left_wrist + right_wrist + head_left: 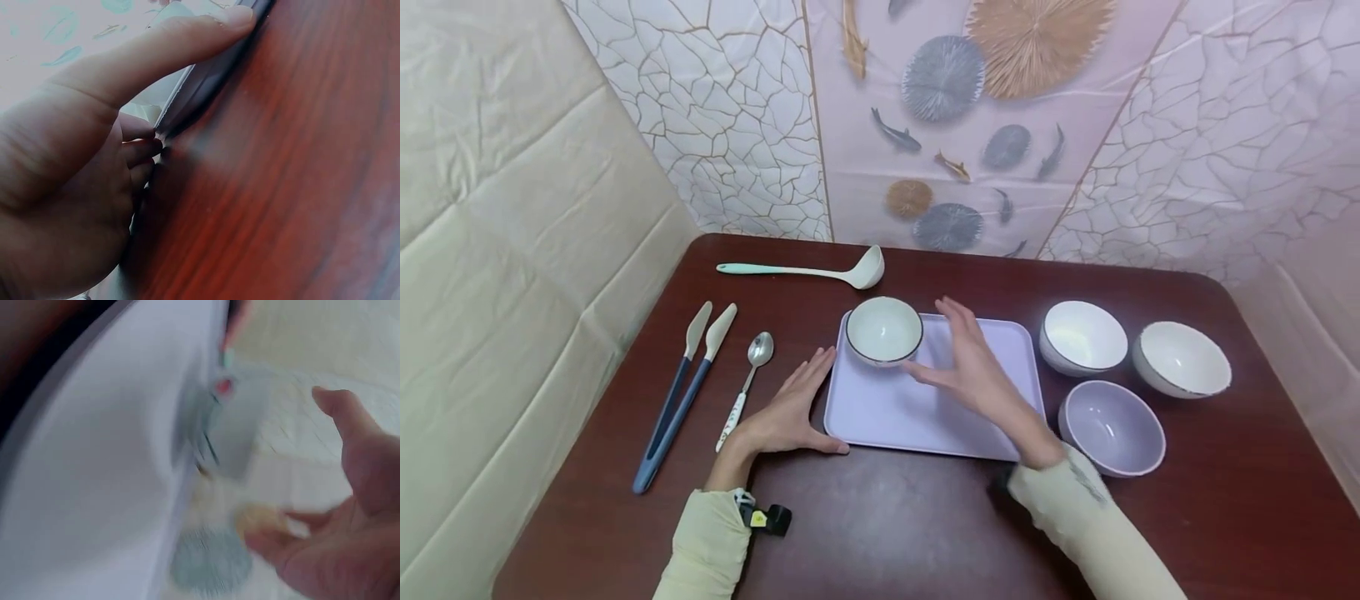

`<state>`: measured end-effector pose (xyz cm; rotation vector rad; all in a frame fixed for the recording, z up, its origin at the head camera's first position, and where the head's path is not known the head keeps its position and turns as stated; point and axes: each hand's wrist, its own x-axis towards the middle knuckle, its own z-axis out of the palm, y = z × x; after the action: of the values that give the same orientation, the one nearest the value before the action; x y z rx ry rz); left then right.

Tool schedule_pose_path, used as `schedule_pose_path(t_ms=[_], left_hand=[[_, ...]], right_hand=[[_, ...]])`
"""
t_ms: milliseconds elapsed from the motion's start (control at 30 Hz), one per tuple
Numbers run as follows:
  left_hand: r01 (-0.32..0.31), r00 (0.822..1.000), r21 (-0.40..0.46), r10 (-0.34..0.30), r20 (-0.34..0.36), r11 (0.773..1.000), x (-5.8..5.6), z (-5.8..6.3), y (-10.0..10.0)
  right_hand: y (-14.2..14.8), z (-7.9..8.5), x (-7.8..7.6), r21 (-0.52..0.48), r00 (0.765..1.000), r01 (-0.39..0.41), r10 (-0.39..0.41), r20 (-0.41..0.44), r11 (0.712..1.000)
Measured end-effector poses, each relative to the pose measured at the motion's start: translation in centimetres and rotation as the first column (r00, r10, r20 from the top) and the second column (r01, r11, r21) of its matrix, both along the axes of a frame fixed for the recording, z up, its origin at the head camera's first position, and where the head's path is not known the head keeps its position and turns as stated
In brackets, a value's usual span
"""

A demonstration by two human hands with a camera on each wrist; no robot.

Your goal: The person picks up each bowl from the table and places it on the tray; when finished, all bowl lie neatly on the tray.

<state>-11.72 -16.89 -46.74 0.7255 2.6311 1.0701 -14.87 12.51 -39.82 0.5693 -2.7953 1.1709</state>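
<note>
Toward eleven o'clock on the lilac tray (880, 417) stands a small whitish bowl (884, 329), upright and round, glossy inside, with a thin dark rim. The right hand (977, 367), at four o'clock from the bowl, has its fingers spread apart; whether the thumb touches the bowl, I cannot tell. The left hand (784, 415), fingers extended, is at the tray's nine o'clock side. The right hand hides part of the tray, and the right wrist view is blurred.

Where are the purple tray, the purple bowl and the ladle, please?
Purple tray (913, 410): head view, on its bare flat base.
Purple bowl (1112, 431): head view, inside bottom.
Ladle (868, 268): head view, on its scoop.
</note>
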Motion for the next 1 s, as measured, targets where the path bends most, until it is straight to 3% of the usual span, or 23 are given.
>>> schedule_pose_path(t_ms=[67,167,267,333,367,433,467,533,600,667,733,867,1000], left_hand=[[-0.006,1.0,0.001,0.006,0.005,1.0,0.2,0.0,0.0],[-0.019,1.0,0.005,0.019,0.019,1.0,0.6,-0.1,-0.2],[-0.029,0.999,0.004,0.029,0.022,1.0,0.7,-0.1,-0.4],[-0.031,0.999,0.007,0.031,0.015,1.0,0.7,0.0,-0.5],[-0.032,0.999,0.007,0.032,0.012,0.999,0.7,0.1,-0.5],[-0.033,0.999,0.007,0.033,0.007,0.999,0.6,0.1,-0.6],[-0.033,0.999,0.01,0.033,0.006,0.999,0.6,0.0,-0.5],[-0.032,0.999,0.013,0.032,0.005,0.999,0.5,-0.1,-0.4],[-0.029,1.0,0.013,0.029,0.003,1.0,0.5,-0.2,-0.3],[-0.025,1.0,0.017,0.025,0.005,1.0,0.5,-0.3,0.0],[-0.022,1.0,0.017,0.022,0.008,1.0,0.4,-0.3,0.2],[-0.017,1.0,0.011,0.017,-0.003,1.0,0.4,-0.4,0.4],[-0.018,1.0,0.002,0.019,-0.012,1.0,0.4,-0.4,0.3]], right_hand=[[3.0,0.9,1.9,-0.011,0.994,-0.096,0.096,-0.051,0.995],[8.1,2.3,4.7,-0.021,0.967,-0.243,0.24,-0.084,0.97],[13.3,3.8,7.0,-0.044,0.962,-0.266,0.262,-0.081,0.963],[16.6,4.4,7.9,-0.07,0.984,-0.163,0.158,-0.077,0.984],[18.1,4.4,8.1,-0.085,0.995,-0.074,0.068,-0.073,0.994],[20.9,3.9,8.2,-0.122,0.988,0.131,-0.141,-0.07,0.984],[22.1,3.5,8.2,-0.126,0.965,0.252,-0.26,-0.045,0.959],[24.3,2.4,8.0,-0.146,0.89,0.452,-0.456,0.001,0.88],[26.1,1.3,7.7,-0.156,0.816,0.576,-0.573,0.067,0.802],[27.5,0.3,7.4,-0.137,0.78,0.625,-0.611,0.137,0.768],[28.6,-0.6,6.8,-0.131,0.778,0.624,-0.598,0.192,0.77],[30.0,-2.0,5.4,-0.092,0.811,0.568,-0.537,0.23,0.818],[30.4,-2.9,4.0,-0.055,0.837,0.531,-0.513,0.191,0.846]])
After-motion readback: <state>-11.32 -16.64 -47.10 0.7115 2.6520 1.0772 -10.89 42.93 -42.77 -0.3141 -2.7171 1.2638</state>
